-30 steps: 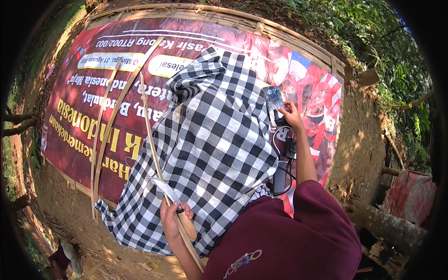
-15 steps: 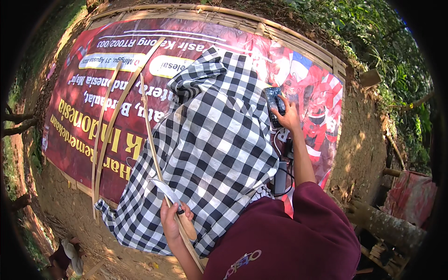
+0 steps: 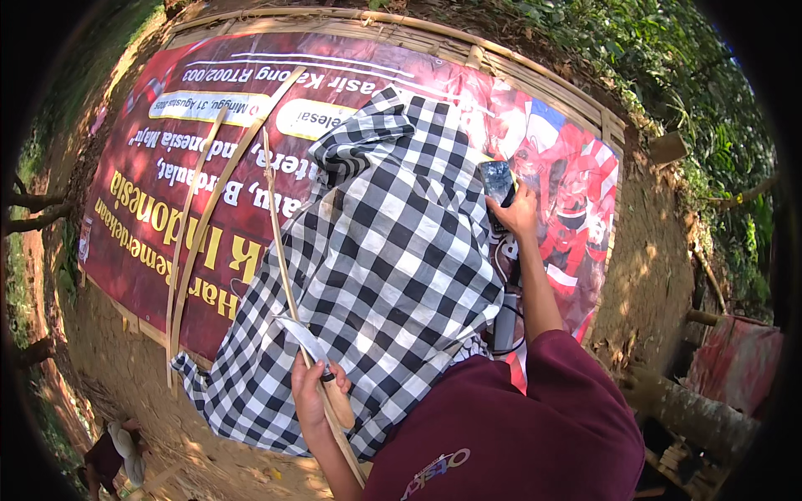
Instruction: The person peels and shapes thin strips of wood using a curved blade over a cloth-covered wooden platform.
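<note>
The phone (image 3: 498,177), dark-screened, is just beside the right edge of the checked cloth (image 3: 393,242), toward its upper end. The right hand (image 3: 520,215) reaches it from below: thumb on the near side and the other fingers along the right side, parted only by the phone's width. Whether the phone is lifted or rests on the maroon banner (image 3: 117,267) beneath, I cannot tell.

Over the lower left part of the cloth, the left hand (image 3: 317,392) has its fingers curled closed around a knife (image 3: 340,404) with a pale wooden handle and curved blade, together with a thin bamboo strip (image 3: 279,230). That strip slants up across the cloth and past its left edge, its tip over the banner; the blade lies along it.

Two more strips (image 3: 185,250) lie on the banner, well to the left of the cloth. A grey box (image 3: 505,327) with a dark cable sits against the cloth's lower right edge. Beyond the cloth's top, the slatted bamboo counter (image 3: 393,28) shows past the banner.
</note>
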Tool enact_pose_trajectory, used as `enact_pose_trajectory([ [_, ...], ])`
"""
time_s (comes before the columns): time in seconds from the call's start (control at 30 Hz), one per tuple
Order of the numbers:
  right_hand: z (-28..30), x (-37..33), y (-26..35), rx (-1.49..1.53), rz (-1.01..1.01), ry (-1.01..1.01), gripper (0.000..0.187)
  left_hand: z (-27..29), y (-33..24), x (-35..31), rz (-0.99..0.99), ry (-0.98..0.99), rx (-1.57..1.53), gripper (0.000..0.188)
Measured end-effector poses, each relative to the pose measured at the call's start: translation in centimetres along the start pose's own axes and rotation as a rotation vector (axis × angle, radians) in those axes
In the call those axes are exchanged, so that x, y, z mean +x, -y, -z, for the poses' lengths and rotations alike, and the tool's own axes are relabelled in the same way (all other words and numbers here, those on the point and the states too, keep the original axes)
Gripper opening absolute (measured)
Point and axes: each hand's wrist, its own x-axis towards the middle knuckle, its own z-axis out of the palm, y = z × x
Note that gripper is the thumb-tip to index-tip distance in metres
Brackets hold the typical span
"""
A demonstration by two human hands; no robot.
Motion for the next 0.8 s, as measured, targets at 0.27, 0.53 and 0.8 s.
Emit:
enact_pose_trajectory([
  [0.27,0.6,2.0,1.4,-0.050,-0.117,0.123,0.095,0.7,-0.1,-0.3,-0.010,0.003,-0.007,0.016],
  [0.53,1.8,4.2,-0.4,-0.030,-0.024,0.204,0.095,0.8,-0.1,-0.4,-0.013,-0.010,0.001,0.015],
  [0.8,1.1,4.1,-1.5,0.048,0.030,0.162,0.093,0.6,-0.2,-0.4,-0.018,0.001,-0.013,0.016],
])
